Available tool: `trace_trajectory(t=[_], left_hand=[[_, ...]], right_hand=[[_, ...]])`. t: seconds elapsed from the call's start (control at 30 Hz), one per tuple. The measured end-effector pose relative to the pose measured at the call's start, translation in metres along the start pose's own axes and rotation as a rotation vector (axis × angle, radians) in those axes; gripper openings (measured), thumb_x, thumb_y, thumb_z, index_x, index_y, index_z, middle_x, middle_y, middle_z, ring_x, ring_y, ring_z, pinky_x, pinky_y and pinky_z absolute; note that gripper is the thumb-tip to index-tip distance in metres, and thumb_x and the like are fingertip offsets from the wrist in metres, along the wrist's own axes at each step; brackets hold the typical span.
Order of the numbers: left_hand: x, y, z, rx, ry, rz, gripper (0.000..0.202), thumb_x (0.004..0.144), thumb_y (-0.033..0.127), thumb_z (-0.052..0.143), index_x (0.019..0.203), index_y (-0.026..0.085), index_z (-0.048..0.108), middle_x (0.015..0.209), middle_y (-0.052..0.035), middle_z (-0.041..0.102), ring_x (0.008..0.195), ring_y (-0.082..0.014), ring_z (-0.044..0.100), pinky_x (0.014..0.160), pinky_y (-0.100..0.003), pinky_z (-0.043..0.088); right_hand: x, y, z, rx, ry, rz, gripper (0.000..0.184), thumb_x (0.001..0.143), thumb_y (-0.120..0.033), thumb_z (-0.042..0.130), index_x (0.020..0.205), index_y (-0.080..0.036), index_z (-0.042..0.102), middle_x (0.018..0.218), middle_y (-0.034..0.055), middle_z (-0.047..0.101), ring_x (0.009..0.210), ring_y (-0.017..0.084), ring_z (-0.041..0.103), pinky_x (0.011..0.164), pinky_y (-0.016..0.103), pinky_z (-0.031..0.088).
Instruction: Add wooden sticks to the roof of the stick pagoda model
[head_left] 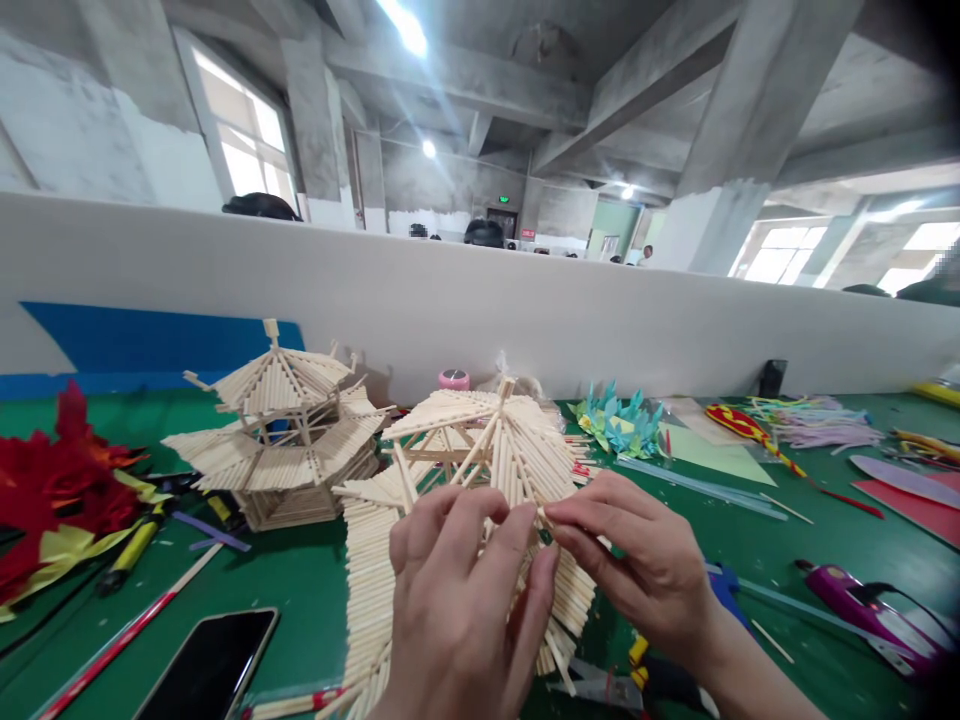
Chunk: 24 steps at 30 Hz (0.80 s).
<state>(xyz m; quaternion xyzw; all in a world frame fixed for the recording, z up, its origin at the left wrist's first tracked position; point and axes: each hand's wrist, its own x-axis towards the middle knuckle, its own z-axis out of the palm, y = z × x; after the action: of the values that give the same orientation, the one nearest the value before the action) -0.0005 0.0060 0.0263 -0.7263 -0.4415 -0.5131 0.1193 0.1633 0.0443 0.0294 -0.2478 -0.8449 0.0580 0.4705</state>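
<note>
A pagoda-like model built of thin wooden sticks (480,440) stands tilted in front of me on the green table (300,570). My left hand (465,590) presses its curled fingers against the lower roof panel of sticks. My right hand (637,560) pinches a stick at the model's right side, with thumb and fingers closed on it. A second, finished stick pagoda (281,440) stands upright to the left, apart from both hands.
A black phone (206,665) lies at the near left beside a red pencil (112,645). Red and yellow paper leaves (60,490) sit far left, a teal paper flower (619,420) behind, a purple glue gun (862,600) right. A grey partition (525,300) borders the table.
</note>
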Motion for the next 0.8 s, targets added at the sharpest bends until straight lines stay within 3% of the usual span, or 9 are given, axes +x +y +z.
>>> trace_trajectory(t=[0.13,0.4,0.8], left_hand=[[0.0,0.003,0.003,-0.037,0.031,-0.059,0.014,0.073,0.015,0.059,0.084,0.015,0.067,0.08,-0.0082,0.06,0.081,-0.0251,0.048,0.071,-0.043,0.036],[0.0,0.002,0.004,-0.014,0.035,-0.052,0.015,0.075,0.014,0.056,0.083,0.014,0.068,0.078,-0.0098,0.061,0.082,-0.0266,0.048,0.071,-0.044,0.035],[-0.016,-0.002,0.002,0.063,0.115,-0.015,0.016,0.069,0.009,0.061,0.083,0.014,0.068,0.08,-0.0083,0.063,0.081,-0.0261,0.05,0.072,-0.041,0.036]], right_hand=[[-0.001,0.001,0.001,0.014,0.002,0.005,0.018,0.077,-0.009,0.058,0.094,-0.012,0.064,0.076,0.0059,0.063,0.069,0.013,0.055,0.06,0.028,0.046],[-0.006,0.003,0.001,0.046,0.02,0.031,0.031,0.074,-0.012,0.063,0.104,-0.013,0.059,0.075,0.0032,0.059,0.07,0.013,0.053,0.062,0.029,0.047],[-0.002,0.003,0.006,-0.012,0.048,-0.022,0.02,0.076,-0.01,0.059,0.095,-0.017,0.063,0.077,0.0033,0.061,0.068,0.013,0.052,0.062,0.03,0.045]])
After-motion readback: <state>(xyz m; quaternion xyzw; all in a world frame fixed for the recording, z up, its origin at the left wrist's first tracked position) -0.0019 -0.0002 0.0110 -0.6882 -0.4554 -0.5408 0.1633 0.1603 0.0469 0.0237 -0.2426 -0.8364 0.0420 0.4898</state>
